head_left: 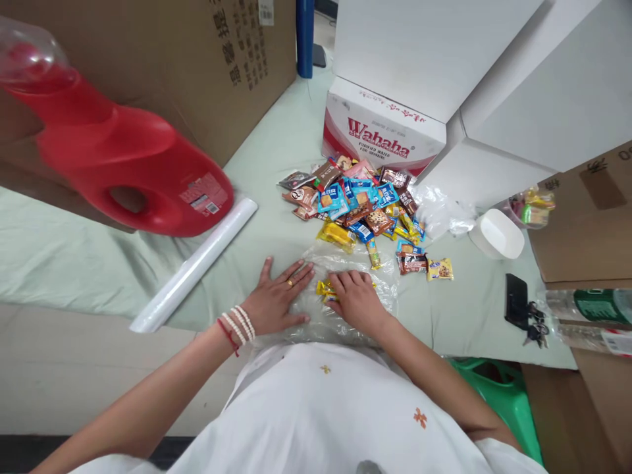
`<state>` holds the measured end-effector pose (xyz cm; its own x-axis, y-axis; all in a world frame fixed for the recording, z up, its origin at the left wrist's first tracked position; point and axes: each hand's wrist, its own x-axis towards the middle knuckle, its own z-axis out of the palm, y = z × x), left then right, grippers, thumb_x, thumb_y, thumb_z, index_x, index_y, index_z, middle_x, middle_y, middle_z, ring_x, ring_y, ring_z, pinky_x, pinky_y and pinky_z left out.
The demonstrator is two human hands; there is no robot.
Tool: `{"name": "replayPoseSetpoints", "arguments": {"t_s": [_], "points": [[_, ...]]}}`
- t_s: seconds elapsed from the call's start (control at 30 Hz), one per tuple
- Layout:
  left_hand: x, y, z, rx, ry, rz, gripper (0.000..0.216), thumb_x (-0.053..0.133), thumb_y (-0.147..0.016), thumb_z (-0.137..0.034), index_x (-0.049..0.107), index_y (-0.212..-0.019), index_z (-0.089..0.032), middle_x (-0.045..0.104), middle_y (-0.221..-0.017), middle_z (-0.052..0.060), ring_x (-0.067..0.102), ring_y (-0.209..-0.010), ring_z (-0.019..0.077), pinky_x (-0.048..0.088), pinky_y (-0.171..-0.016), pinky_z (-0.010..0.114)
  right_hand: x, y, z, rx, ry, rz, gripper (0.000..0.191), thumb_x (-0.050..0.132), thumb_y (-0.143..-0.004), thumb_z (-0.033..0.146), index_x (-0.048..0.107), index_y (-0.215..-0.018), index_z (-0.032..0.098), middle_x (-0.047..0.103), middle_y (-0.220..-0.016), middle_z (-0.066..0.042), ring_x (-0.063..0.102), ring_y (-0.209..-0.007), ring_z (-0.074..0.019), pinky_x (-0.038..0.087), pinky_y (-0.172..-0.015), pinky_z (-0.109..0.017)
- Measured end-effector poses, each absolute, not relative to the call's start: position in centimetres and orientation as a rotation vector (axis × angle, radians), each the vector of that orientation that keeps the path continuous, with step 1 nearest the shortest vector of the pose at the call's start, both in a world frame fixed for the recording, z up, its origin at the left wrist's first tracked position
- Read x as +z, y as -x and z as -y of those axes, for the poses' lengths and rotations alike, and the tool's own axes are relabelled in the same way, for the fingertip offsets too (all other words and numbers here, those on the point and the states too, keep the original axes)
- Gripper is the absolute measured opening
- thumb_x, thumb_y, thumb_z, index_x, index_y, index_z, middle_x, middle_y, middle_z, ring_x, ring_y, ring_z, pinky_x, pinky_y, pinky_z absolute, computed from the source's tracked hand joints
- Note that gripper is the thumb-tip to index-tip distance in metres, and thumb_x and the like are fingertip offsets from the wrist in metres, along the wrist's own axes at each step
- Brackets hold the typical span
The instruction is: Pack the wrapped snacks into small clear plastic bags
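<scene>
My left hand (280,296) lies flat with its fingers spread, pressing on the left side of a clear plastic bag (385,289). My right hand (359,299) rests on the middle of the bag, its fingers bent over several small yellow snack packets (323,289). The packets are partly hidden under that hand; whether they lie in the bag or on it, I cannot tell. Just beyond both hands is a heap of wrapped snacks (355,204) in blue, brown and yellow. A few single packets, one of them a yellow cookie packet (440,268), lie to the right.
A roll of clear film (197,263) and a big red bottle (143,164) stand at left. Behind the heap is a Wahaha carton (382,131). To the right are a white bowl (496,235), crumpled plastic (439,210), a black case (516,301) and keys (536,326).
</scene>
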<state>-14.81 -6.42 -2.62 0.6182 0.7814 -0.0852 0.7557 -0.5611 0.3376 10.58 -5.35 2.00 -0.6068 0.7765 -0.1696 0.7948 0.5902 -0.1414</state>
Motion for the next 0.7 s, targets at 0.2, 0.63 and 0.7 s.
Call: {"name": "replayPoseSetpoints", "arguments": {"t_s": [0.2,0.63,0.7], "points": [[-2.8,16.0,6.5,0.282,-2.550,-1.178,0.083,0.057,-0.091,-0.057,0.029,-0.164,-0.028,0.030,-0.170,0.016,0.025,-0.158,0.0407,-0.010,-0.120,0.075,1.2,-11.5,5.0,-0.390,-1.248,-2.866,0.065,0.054,-0.103,0.051,0.042,-0.156,0.015,0.052,-0.154,-0.019,0.042,-0.142,-0.0336,0.021,-0.121,-0.061],[-2.4,18.0,10.0,0.297,-2.551,-0.824,0.063,0.062,-0.087,-0.029,0.052,-0.149,-0.031,0.049,-0.161,0.011,0.037,-0.154,0.0332,-0.011,-0.125,0.068,2.0,-23.7,12.4,-0.937,-1.014,-2.914,0.052,0.065,-0.096,0.026,0.051,-0.147,0.022,0.051,-0.155,-0.016,0.043,-0.146,-0.0297,0.032,-0.123,-0.057],[-3.4,17.8,9.7,0.381,-2.522,-0.889,0.042,0.059,-0.095,-0.031,0.062,-0.136,-0.033,0.061,-0.151,0.009,0.046,-0.149,0.0304,-0.008,-0.125,0.067,0.7,-23.9,12.7,-0.962,-1.092,-2.968,0.036,0.062,-0.100,0.027,0.060,-0.136,0.024,0.058,-0.147,-0.015,0.050,-0.140,-0.0285,0.038,-0.119,-0.056]]}}
